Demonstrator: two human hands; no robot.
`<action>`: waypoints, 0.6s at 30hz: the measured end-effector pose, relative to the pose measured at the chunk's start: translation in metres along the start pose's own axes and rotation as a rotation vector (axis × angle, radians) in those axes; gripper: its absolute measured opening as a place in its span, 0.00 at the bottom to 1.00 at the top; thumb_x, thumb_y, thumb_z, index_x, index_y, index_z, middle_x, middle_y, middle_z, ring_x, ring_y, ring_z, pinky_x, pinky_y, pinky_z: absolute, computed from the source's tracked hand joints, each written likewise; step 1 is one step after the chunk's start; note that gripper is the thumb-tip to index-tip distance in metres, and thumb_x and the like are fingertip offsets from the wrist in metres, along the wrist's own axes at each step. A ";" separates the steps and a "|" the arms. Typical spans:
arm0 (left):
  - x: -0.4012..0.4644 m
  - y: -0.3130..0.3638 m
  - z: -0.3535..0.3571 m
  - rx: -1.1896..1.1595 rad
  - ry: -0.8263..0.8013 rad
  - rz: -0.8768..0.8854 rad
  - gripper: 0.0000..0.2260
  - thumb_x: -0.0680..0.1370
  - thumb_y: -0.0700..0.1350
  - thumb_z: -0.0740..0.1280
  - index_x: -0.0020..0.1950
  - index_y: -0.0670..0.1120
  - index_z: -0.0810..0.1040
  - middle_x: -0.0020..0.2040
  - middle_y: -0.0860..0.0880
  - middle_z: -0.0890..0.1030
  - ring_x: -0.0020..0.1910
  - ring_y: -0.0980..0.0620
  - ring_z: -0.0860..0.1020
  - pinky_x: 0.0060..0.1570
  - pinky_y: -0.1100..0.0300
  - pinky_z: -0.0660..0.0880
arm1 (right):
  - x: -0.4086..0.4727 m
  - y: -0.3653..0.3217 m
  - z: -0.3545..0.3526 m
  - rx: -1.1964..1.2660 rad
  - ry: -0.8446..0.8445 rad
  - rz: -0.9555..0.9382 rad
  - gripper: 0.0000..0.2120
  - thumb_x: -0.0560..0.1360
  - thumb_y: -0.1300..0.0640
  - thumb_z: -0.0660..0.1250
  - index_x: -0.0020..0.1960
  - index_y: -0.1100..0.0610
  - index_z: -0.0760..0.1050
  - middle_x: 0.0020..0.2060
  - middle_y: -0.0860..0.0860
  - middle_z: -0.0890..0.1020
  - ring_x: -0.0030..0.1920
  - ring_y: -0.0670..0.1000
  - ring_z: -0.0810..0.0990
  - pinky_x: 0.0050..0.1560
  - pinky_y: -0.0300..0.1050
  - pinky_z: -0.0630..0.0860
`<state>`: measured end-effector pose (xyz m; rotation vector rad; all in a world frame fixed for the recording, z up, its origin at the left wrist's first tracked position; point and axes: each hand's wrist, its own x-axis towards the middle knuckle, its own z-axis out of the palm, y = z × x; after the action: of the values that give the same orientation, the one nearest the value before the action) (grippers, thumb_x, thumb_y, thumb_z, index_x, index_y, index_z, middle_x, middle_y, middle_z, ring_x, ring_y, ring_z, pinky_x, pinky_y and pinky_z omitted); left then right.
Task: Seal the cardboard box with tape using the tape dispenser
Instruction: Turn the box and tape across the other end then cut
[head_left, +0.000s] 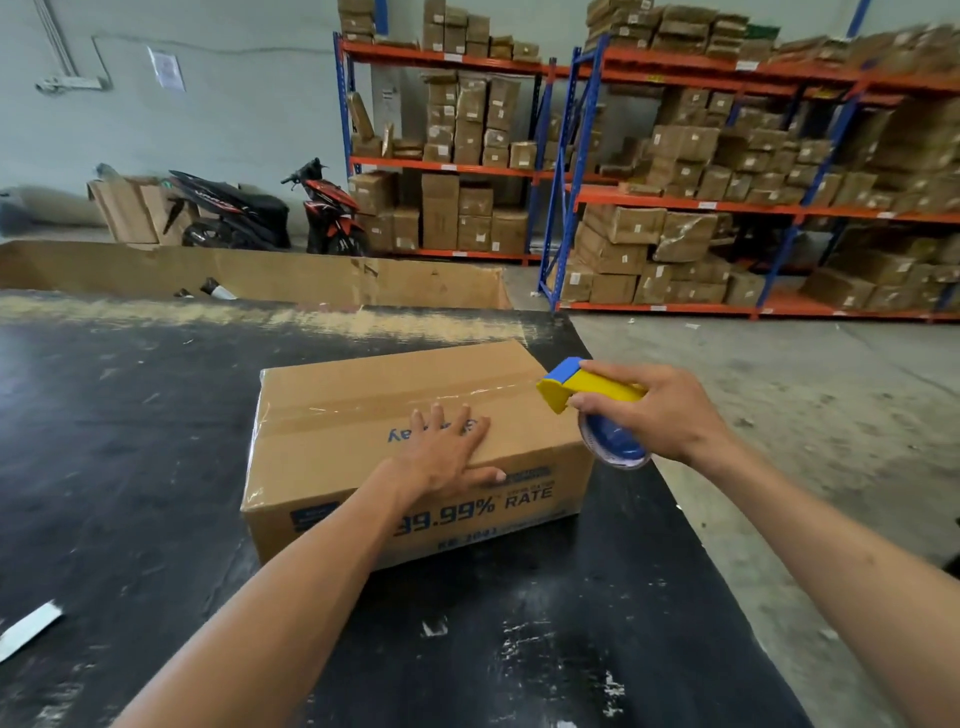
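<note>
Left hand (451, 447) is lying open, pressing the cardboard box (415, 457) on the black table (130, 467); right hand (657, 410) is gripping the tape dispenser (587, 395) at the box's right edge. Tape's probably wrinkling if he's yanking sideways.

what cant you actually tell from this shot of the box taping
- Head view: the blue print on the cardboard box top is covered by the left hand.
- Tape dispenser: its handle is hidden inside the right hand.
- Box far side: faces away.
</note>
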<state>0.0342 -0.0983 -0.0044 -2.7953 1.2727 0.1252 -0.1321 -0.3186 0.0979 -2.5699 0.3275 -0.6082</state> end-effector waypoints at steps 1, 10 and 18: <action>-0.002 -0.007 -0.002 0.005 -0.009 0.031 0.43 0.73 0.75 0.50 0.81 0.54 0.44 0.82 0.44 0.47 0.78 0.32 0.47 0.74 0.33 0.46 | 0.000 -0.001 0.002 0.055 0.015 0.029 0.25 0.67 0.31 0.71 0.62 0.35 0.79 0.57 0.42 0.84 0.53 0.48 0.80 0.55 0.51 0.79; -0.026 -0.097 -0.024 -0.209 -0.241 0.187 0.42 0.72 0.67 0.69 0.79 0.65 0.47 0.81 0.58 0.44 0.79 0.48 0.42 0.76 0.42 0.41 | 0.009 -0.006 0.013 0.146 0.015 0.101 0.27 0.66 0.30 0.71 0.62 0.37 0.79 0.59 0.42 0.83 0.55 0.47 0.80 0.55 0.48 0.79; 0.004 0.033 -0.046 -0.265 -0.025 -0.212 0.54 0.66 0.82 0.43 0.81 0.46 0.47 0.80 0.37 0.46 0.79 0.35 0.45 0.74 0.34 0.43 | 0.013 -0.012 0.006 0.186 0.101 0.168 0.25 0.67 0.33 0.72 0.62 0.39 0.80 0.61 0.45 0.83 0.57 0.48 0.78 0.54 0.47 0.77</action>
<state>0.0141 -0.1277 0.0395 -3.1177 1.0122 0.3386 -0.1165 -0.3100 0.1034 -2.3120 0.4911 -0.6740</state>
